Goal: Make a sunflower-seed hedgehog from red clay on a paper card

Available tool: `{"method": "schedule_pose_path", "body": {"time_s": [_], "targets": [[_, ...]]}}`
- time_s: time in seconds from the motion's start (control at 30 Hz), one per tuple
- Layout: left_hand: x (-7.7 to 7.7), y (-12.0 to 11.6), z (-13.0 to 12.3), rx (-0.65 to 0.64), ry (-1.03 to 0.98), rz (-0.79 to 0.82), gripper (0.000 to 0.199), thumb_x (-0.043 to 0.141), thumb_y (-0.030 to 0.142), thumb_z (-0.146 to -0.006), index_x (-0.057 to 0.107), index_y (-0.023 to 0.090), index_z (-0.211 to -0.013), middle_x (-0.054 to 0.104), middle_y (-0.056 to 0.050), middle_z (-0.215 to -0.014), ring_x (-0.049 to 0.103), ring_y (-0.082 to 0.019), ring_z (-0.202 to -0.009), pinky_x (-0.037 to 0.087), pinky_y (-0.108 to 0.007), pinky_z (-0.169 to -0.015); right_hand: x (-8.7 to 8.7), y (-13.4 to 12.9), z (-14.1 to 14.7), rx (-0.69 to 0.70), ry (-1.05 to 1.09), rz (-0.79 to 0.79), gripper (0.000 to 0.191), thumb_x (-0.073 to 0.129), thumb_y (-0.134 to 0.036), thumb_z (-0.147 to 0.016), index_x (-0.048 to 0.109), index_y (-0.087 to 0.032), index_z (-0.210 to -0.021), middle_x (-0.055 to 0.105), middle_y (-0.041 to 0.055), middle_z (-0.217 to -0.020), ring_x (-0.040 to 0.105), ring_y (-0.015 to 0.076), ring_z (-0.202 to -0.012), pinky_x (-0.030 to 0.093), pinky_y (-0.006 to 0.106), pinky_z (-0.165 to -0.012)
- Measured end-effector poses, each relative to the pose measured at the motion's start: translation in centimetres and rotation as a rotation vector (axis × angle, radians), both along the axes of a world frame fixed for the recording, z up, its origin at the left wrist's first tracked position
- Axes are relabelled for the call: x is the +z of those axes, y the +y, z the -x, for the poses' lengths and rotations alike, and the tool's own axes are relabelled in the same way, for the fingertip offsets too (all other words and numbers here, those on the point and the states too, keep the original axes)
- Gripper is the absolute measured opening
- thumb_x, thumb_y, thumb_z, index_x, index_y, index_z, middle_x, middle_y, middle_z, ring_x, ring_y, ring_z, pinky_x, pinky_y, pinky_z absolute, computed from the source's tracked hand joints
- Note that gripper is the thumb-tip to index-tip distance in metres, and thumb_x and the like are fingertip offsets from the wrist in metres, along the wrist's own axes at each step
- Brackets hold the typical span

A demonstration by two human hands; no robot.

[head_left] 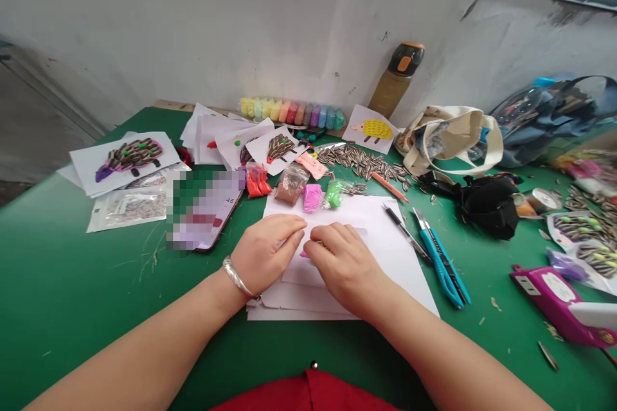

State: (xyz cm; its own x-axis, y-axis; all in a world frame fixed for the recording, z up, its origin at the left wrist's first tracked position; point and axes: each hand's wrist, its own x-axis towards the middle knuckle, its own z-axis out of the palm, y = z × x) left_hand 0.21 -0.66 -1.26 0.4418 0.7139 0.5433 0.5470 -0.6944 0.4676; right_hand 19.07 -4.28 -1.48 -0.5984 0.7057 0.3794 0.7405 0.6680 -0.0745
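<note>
Both of my hands are over a small sheet of white paper (301, 275) that lies on a stack of larger white sheets (400, 289). My left hand (267, 250), with a silver bracelet at the wrist, rests at the small sheet's left side, its fingers stretched out and thumb a little apart. My right hand (349, 263) is closed, fingers curled down onto the small sheet; whatever its fingertips hold is hidden. A bit of pink clay (304, 254) shows beside them. Just beyond lie packets of brown clay (292, 185), pink clay (312, 198), green clay (333, 194) and red clay (258, 181).
A phone (212, 212) lies left, near seed-covered hedgehog pictures (132, 160). Sunflower seeds (361, 160) are heaped behind the packets. On the right are a pen (407, 233), blue scissors (441, 260), a cloth bag (448, 138) and a purple tape dispenser (559, 305). A bottle (393, 87) stands behind.
</note>
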Motion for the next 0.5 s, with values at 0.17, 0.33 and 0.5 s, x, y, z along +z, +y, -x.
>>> {"method": "schedule_pose_path", "body": {"time_s": [0.17,0.33,0.5], "targets": [[0.0,0.4,0.5,0.048,-0.007,0.055,0.021,0.052,0.022,-0.092,0.072,0.017,-0.097,0.075,-0.005,-0.099,0.070,-0.018,-0.092,0.055,-0.029,-0.088,0.6,0.0,-1.6,-0.005,0.100,0.140,0.021,0.048,-0.009,-0.092,0.067,-0.019,-0.091,0.065,0.0050,-0.090,0.046,0.0175,-0.084,0.032,0.033,-0.073],[-0.4,0.5,0.3,0.002,0.024,0.095,0.022,0.051,0.022,-0.092,0.072,0.018,-0.096,0.075,-0.004,-0.097,0.070,-0.017,-0.090,0.056,-0.028,-0.086,0.6,-0.4,-1.5,0.030,0.010,0.171,0.020,0.051,-0.007,-0.089,0.066,-0.019,-0.093,0.065,0.0053,-0.096,0.047,0.0185,-0.086,0.033,0.034,-0.074],[-0.4,0.4,0.1,-0.016,0.047,0.092,0.023,0.049,0.022,-0.092,0.071,0.019,-0.096,0.075,-0.003,-0.097,0.070,-0.017,-0.090,0.056,-0.028,-0.085,0.8,-0.7,-1.1,0.048,-0.143,0.184,0.019,0.050,-0.006,-0.090,0.064,-0.019,-0.097,0.063,0.0079,-0.102,0.048,0.0205,-0.095,0.035,0.036,-0.079]]}}
